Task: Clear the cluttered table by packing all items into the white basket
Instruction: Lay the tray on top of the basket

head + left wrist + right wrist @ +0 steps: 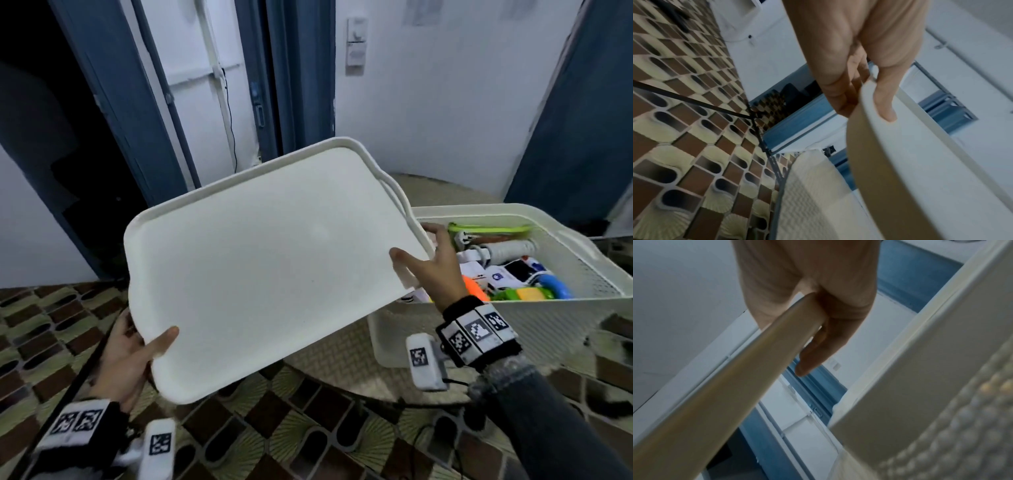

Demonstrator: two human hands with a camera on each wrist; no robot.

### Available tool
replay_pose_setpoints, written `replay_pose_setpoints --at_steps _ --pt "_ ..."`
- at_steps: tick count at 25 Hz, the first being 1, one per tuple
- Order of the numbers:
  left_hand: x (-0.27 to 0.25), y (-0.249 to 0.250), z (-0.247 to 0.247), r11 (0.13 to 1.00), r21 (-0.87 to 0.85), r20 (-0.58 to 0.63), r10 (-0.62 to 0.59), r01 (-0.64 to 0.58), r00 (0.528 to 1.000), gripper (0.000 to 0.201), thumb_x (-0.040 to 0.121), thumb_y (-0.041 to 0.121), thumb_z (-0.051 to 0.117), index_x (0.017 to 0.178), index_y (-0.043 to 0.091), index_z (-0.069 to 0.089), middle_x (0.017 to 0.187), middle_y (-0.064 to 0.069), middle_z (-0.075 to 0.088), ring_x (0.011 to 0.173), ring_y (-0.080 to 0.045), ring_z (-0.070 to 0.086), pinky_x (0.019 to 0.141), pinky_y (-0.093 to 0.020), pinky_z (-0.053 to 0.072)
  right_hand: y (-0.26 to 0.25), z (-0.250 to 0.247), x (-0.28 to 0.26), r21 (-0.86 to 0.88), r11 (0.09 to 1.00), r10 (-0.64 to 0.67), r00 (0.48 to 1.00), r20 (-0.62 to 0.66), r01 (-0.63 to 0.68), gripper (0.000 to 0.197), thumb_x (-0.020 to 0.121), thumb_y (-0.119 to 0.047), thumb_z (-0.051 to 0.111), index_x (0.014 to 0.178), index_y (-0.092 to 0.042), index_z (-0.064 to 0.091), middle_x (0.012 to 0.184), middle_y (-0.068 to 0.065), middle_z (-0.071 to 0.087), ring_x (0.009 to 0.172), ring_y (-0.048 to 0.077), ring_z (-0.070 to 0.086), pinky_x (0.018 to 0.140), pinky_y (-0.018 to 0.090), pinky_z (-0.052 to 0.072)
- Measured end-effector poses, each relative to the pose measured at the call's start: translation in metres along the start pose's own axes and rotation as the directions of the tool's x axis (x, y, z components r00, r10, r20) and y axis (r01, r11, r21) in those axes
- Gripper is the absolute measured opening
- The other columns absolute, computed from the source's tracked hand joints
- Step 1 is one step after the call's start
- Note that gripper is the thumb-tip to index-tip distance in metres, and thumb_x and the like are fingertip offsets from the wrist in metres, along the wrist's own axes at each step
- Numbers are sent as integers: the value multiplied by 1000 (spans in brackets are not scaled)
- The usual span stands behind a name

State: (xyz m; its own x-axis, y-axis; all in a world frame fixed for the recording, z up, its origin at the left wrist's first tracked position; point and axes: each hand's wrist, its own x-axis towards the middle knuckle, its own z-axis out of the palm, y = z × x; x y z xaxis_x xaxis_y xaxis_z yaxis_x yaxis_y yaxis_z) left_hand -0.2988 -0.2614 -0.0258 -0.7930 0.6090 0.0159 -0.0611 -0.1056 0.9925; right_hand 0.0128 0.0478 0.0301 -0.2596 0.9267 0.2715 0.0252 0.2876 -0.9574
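White basket (513, 318) near-left corner hidden behind tray (267, 267), left hand (132, 359) fingers under it, basket items perhaps toys, blurred

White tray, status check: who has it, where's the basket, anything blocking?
Left hand and right hand grip opposite ends of the white tray, tilted in the air. White basket beside it, packed with items. Nothing blocking.

**Round surface and the basket on it**

A round surface (342, 370) with a beige, finely ribbed top stands over a floor (51, 325) tiled in brown squares and cream fan shapes. Directly on the surface, toward its right side, sits a white perforated plastic basket (513, 329), its near wall close to the surface's front edge. A thin black cable (424, 442) runs across the floor below the surface's near edge.
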Motion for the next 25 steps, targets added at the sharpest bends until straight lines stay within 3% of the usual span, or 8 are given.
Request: replay_pose_setpoints --at_steps 4,6,10,13,16,18,20,25 --pt "-8 15 69 999 42 166 5 -12 986 71 81 9 70 138 36 39 127 7 60 110 -15 60 83 -39 50 -8 -60 4 9 998 -52 949 -311 57 24 83 -15 69 103 -15 57 84 -6 61 72 7 57 61 21 49" --pt "-5 20 101 997 73 272 7 -27 962 66 81 8 70 135 36 44 125 9 62 111 -13 60 87 -38 49 -7 -88 9 7 998 -53 895 -442 63 13 86 -13 64 99 -15 61 87 0 61 76 11 56 63 20 47" --pt "15 23 158 996 -76 310 -19 45 951 51 83 0 64 129 22 56 124 -3 64 113 -23 60 99 -43 45 2 -136 12 -10 999 -48 796 -604 53 14 87 -12 63 100 -16 64 94 4 65 84 16 60 71 23 51" --pt "23 15 207 987 -137 374 -23 80 927 48 88 -2 57 133 16 52 126 -6 63 109 -22 62 94 -38 50 13 -168 13 -7 1000 -26 736 -676 28 20 88 -9 61 108 -7 67 98 8 66 82 14 61 68 16 51" --pt "28 5 248 988 -138 387 -5 63 922 52 89 -5 54 137 16 48 123 -6 64 100 -19 65 79 -28 56 23 -194 9 -38 997 16 691 -722 -63 23 88 -10 60 108 -1 68 92 11 66 81 18 59 70 25 48" --pt "29 0 270 989 -144 383 24 34 923 55 90 -3 57 139 19 47 122 -3 64 102 -19 64 85 -32 55 26 -208 2 -65 992 22 666 -746 -106 24 89 -9 58 107 3 68 90 10 64 77 13 57 69 23 45" --pt "28 -7 285 995 -102 368 58 -22 928 56 89 0 60 139 22 47 120 1 65 106 -20 63 92 -37 51 31 -221 -4 -92 987 18 651 -759 -134 23 90 -8 56 107 2 67 91 9 62 73 6 56 61 14 43" --pt "29 -21 312 999 -13 333 48 -46 942 50 87 3 63 133 19 53 120 1 65 107 -19 62 94 -38 50 44 -245 1 -118 969 47 629 -776 -218 27 90 -8 56 113 2 66 96 9 64 87 18 57 76 26 44"
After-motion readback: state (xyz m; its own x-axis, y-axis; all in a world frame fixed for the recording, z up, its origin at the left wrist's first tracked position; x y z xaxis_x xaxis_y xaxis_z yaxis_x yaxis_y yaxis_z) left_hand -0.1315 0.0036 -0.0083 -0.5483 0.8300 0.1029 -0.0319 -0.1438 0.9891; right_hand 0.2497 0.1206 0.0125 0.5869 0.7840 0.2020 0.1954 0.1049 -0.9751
